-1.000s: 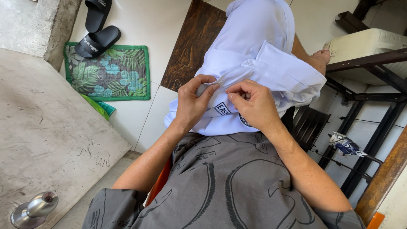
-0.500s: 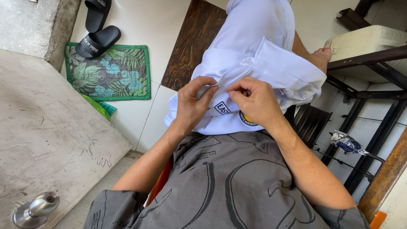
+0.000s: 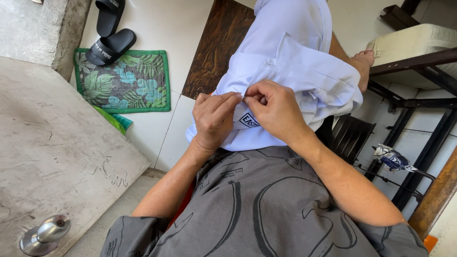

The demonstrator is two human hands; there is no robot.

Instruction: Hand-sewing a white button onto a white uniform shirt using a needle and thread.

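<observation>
Head view: both hands meet at the middle of the frame on a white shirt [image 3: 295, 62] draped over the person's raised knee. The left hand [image 3: 214, 119] has its fingers drawn together, thumb and forefinger pinched on a fold of the cloth near the shirt's dark patch [image 3: 248, 120]. The right hand [image 3: 276, 112] sits just beside it at 3 o'clock, fingers curled shut and pinching the same fold; the fingertips of the two hands nearly touch. A thin pale line shows between the fingertips, too fine to tell whether it is a needle or a thread.

The shirt's upper end is cut off by the top edge. Only part of the patch shows, the rest lying under the right hand. The person's grey printed top [image 3: 266, 204] fills the lower frame, and one bare foot [image 3: 364, 59] peeks out at 2 o'clock behind the shirt.

At 10 o'clock lies one green leaf-patterned mat [image 3: 126, 81], with two black sandals [image 3: 109, 33] at 11 o'clock, one partly on the mat. One metal door knob [image 3: 45, 235] shows at 8 o'clock, and one brown floor panel [image 3: 219, 47] at 12 o'clock.
</observation>
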